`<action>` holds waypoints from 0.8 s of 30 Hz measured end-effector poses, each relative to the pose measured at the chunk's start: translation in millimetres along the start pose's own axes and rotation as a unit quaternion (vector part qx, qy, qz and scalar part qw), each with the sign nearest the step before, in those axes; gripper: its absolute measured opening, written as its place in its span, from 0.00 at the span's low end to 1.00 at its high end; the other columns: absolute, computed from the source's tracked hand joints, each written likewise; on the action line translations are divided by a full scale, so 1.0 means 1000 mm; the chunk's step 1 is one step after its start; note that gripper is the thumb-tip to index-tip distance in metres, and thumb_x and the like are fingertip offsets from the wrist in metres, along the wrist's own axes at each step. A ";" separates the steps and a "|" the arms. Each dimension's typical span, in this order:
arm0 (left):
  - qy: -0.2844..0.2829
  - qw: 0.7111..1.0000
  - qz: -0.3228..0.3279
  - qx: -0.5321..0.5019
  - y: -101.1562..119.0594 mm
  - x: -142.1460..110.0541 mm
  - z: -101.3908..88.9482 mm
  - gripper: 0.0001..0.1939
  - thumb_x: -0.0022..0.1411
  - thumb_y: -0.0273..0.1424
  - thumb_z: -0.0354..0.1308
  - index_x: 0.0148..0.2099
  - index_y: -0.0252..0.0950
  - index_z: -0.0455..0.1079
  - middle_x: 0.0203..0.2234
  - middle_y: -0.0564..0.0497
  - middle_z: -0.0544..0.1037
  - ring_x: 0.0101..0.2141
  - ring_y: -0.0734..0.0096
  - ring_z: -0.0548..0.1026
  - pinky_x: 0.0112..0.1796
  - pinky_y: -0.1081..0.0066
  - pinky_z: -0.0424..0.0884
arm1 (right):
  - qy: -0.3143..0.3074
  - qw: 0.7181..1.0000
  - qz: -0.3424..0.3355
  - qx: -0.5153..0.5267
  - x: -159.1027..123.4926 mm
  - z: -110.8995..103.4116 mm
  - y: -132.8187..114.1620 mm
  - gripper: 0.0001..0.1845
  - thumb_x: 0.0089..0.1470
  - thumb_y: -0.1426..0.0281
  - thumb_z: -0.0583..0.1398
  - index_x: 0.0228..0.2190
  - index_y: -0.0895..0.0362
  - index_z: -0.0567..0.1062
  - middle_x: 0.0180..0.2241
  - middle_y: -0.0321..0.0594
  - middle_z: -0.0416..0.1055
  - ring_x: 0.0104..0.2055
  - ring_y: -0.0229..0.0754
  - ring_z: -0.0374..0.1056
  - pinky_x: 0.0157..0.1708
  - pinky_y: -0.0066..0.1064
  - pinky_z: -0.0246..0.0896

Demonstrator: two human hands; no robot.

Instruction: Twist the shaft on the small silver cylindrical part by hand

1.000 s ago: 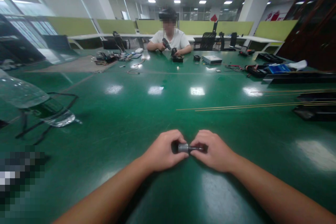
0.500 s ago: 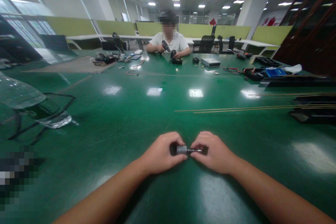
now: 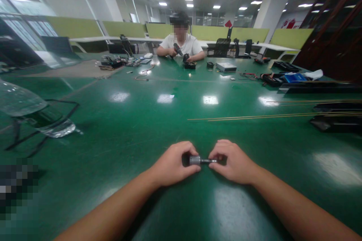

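Metal cylinder [image 3: 195, 160], six o'clock in my view — left hand [image 3: 175, 163] grasping it, right hand [image 3: 236, 162] pinching the shaft [image 3: 204, 161] at its three o'clock.

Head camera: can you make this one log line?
left hand: pinching silver cylinder | right hand: pinching thin shaft | green table: underneath | person opposite: holding drill-like tool

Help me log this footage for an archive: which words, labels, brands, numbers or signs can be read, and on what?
None can be read.
Green label on the clear bottle: too blurred.
Red wall markings: too small and blurred.
Red diamond at the back: no readable text.
Gray cylindrical piece: no legible marking.
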State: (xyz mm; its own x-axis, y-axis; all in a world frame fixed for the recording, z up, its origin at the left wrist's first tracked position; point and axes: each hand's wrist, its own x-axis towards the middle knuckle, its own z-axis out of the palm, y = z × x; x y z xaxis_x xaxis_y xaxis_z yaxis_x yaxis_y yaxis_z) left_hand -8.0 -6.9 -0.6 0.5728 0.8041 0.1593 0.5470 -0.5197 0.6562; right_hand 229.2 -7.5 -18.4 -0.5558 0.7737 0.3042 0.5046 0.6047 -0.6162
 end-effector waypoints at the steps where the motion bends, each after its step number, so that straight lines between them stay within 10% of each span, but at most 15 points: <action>1: 0.000 1.000 0.000 0.000 0.000 0.000 0.000 0.09 0.54 0.31 0.66 0.37 0.35 0.70 0.33 0.51 0.75 0.35 0.67 0.73 0.38 0.70 0.66 | -0.001 1.000 0.000 0.000 0.000 -0.001 0.000 0.05 0.47 0.74 0.66 0.29 0.56 0.76 0.25 0.33 0.71 0.30 0.39 0.66 0.41 0.36 0.57; 24: 0.000 1.000 0.000 -0.006 0.000 0.000 0.000 0.09 0.55 0.31 0.66 0.37 0.35 0.70 0.33 0.51 0.75 0.35 0.67 0.73 0.37 0.70 0.66 | -0.048 0.999 0.006 -0.020 -0.001 -0.026 0.014 0.04 0.44 0.74 0.67 0.26 0.56 0.77 0.24 0.34 0.73 0.30 0.40 0.67 0.39 0.36 0.58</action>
State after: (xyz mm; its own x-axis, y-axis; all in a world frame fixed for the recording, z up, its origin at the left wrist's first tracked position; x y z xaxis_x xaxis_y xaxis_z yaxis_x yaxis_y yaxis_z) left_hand -7.4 -7.1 -0.6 0.5733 0.8037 0.1595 0.5390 -0.5165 0.6653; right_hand 254.0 4.7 -8.6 -0.6090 0.7608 0.2244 0.5363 0.6034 -0.5901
